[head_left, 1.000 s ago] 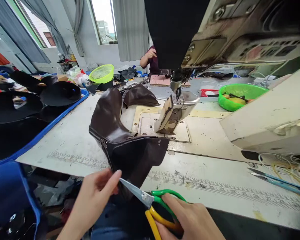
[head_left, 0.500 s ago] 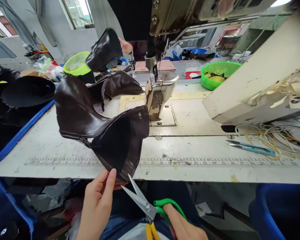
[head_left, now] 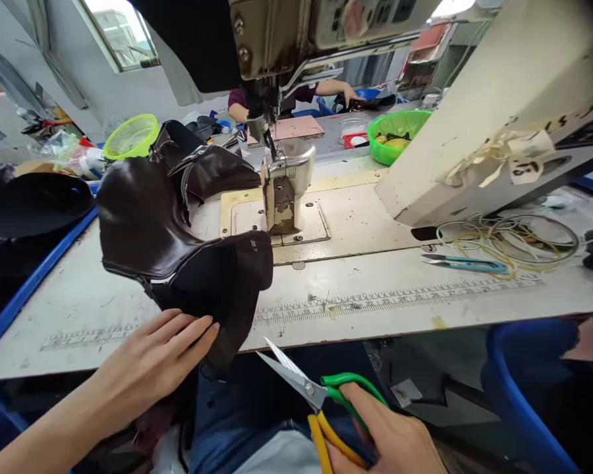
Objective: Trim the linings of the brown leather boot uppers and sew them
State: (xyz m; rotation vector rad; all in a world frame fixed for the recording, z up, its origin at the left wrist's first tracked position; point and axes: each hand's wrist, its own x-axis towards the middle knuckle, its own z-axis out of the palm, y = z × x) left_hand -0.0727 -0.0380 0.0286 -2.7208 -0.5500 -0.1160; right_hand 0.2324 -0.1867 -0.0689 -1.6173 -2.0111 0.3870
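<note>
A dark brown leather boot upper (head_left: 138, 227) with black lining lies at the left of the sewing machine bed, its lower end hanging over the table's front edge. My left hand (head_left: 161, 352) rests on the black lining near that edge, fingers stretched out and the thumb hidden. In front of the table, my right hand (head_left: 390, 428) holds scissors (head_left: 310, 390) with one green and one yellow handle. Their blades are parted, tips to the right of the upper and apart from it. Behind this piece sits another brown upper (head_left: 222, 172).
The sewing machine's post (head_left: 282, 197) stands behind the upper. To the right lie blue thread snips (head_left: 474, 264) and coiled cord (head_left: 538, 243). A green basket (head_left: 400, 125) is at the back. Across the table, a co-worker's hand (head_left: 346, 92) reaches over dark pieces. A blue bin (head_left: 504, 368) stands front right.
My left hand has gone from pinching the upper's lower edge to lying on its lining. The scissors have moved slightly right. The dark piece the co-worker held up is down, and the view has shifted.
</note>
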